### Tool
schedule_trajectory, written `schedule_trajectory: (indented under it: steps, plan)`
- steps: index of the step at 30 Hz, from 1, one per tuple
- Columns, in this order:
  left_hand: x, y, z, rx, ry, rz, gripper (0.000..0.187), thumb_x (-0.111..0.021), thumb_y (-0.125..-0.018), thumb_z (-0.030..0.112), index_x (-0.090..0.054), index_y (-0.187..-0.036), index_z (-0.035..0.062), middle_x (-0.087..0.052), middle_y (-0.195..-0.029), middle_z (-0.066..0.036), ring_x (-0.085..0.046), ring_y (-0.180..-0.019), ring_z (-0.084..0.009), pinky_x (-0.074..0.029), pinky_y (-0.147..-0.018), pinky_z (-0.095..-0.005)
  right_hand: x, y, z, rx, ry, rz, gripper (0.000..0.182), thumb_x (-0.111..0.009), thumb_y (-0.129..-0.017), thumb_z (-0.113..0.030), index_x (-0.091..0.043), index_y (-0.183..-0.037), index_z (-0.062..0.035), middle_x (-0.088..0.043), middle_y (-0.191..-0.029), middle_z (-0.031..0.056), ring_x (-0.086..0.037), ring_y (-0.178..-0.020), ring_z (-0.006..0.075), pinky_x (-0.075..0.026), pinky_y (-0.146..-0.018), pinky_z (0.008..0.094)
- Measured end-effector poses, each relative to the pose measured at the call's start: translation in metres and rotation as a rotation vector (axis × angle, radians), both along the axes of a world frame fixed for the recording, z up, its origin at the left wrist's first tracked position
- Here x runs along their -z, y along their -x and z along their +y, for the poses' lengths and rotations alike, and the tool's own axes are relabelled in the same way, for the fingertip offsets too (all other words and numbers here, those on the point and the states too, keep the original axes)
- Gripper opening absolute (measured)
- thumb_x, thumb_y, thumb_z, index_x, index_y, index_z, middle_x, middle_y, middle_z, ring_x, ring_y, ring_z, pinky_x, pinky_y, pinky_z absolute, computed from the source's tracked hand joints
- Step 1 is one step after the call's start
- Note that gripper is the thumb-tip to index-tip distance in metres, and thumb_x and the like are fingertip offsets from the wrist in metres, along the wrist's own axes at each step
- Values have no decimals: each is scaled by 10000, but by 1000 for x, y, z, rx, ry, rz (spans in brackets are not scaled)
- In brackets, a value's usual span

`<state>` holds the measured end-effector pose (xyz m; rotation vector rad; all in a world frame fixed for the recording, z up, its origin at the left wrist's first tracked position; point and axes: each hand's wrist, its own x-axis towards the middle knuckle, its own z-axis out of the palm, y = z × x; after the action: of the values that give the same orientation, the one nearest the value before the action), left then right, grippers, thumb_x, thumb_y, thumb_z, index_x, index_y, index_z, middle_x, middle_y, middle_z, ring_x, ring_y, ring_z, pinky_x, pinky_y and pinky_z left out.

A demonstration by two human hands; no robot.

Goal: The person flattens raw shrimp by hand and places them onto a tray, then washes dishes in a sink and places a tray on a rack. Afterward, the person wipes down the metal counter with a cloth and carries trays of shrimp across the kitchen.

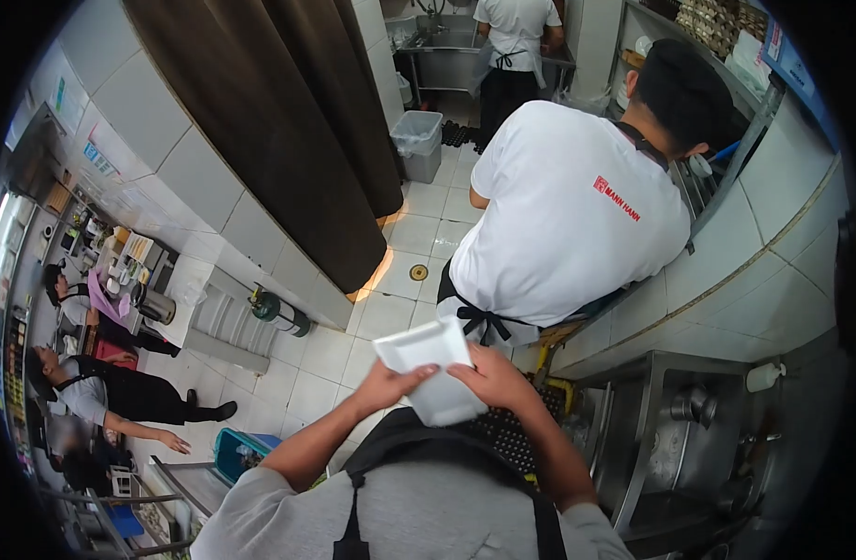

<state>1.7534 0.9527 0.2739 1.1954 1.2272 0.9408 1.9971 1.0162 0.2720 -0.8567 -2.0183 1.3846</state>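
Both my hands hold a white takeout container (435,359), which looks like foam with a hinged lid, in front of my black apron. My left hand (388,386) grips its left edge, thumb on top. On the opposite edge, my right hand (491,376) is closed the same way. The container is tilted, its pale inner face turned up towards me. Most of my fingers are hidden beneath it.
A co-worker in a white shirt (568,215) leans over a counter just ahead. To the right is a steel sink (666,364). A dark curtain (288,121), a grey bin (418,149) and a green cylinder (277,313) stand to the left. Another person (514,37) is at the back sink.
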Motion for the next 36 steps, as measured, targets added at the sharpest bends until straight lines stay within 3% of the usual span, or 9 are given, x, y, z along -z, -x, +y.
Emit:
schedule_trajectory:
  steps: [3,6,8,12,18,22,26,29,36]
  plan:
    - [-2,52,-1,-260,-52,23,421,-779,-1009,206,-654,-1351,-5,-745,-1205,-90,-701,-1100,-181,-571,-953,-353,-9,53,7,96,46,133,508,-725,-997,-232,-578,-1422,2,-748,-1109,203,-701,-1116,367,-537,-997,434]
    - [19,111,14,-518,-87,-6,375,-760,-998,143,-660,-1318,-25,-744,-1195,-91,-712,-1061,-191,-572,-934,-348,-4,87,19,205,-311,-41,580,-740,-981,-213,-531,-1490,-29,-742,-1136,186,-654,-1197,381,-512,-1058,446]
    - [36,154,27,-648,-46,-156,359,-740,-982,94,-659,-1304,-41,-743,-1196,-98,-718,-1054,-204,-569,-934,-344,4,112,36,-19,-102,-114,567,-736,-977,-185,-543,-1489,-35,-696,-1291,180,-623,-1255,371,-478,-1110,455]
    - [77,237,68,-771,35,-382,463,-675,-954,19,-572,-1400,-57,-704,-1279,-154,-710,-1139,-269,-576,-974,-374,28,189,82,-111,-324,-258,575,-720,-951,-141,-551,-1496,-63,-605,-1453,164,-546,-1364,361,-443,-1159,432]
    - [118,323,162,-686,341,-529,512,-645,-959,134,-542,-1443,3,-678,-1319,-164,-720,-1136,-310,-621,-904,-432,65,291,175,-212,-310,-470,692,-805,-842,-159,-568,-1490,-93,-538,-1536,182,-430,-1488,389,-394,-1207,516]
    - [140,360,233,-589,539,-653,576,-679,-899,205,-556,-1447,78,-650,-1374,-125,-656,-1221,-322,-535,-1012,-482,57,331,233,-191,-322,-512,682,-851,-800,-172,-617,-1437,-98,-573,-1499,163,-467,-1459,379,-388,-1203,503]
    - [153,365,314,-505,673,-730,553,-685,-898,225,-572,-1428,115,-670,-1333,-111,-630,-1244,-322,-474,-1081,-502,53,348,277,21,-456,-473,578,-848,-781,-178,-682,-1332,-116,-653,-1362,96,-558,-1330,326,-396,-1119,500]
    - [169,352,381,-425,746,-686,472,-685,-926,241,-589,-1374,125,-675,-1307,-110,-636,-1200,-315,-462,-1057,-509,67,351,318,280,-606,-536,351,-790,-721,-111,-749,-1069,-117,-715,-1128,26,-623,-1169,269,-413,-1014,508]
    - [166,348,544,-397,832,-634,443,-663,-946,185,-564,-1367,89,-645,-1305,-130,-634,-1173,-308,-482,-1035,-491,79,359,447,451,-580,-517,371,-808,-706,-91,-756,-1072,-128,-707,-1081,34,-628,-1112,267,-401,-985,491]
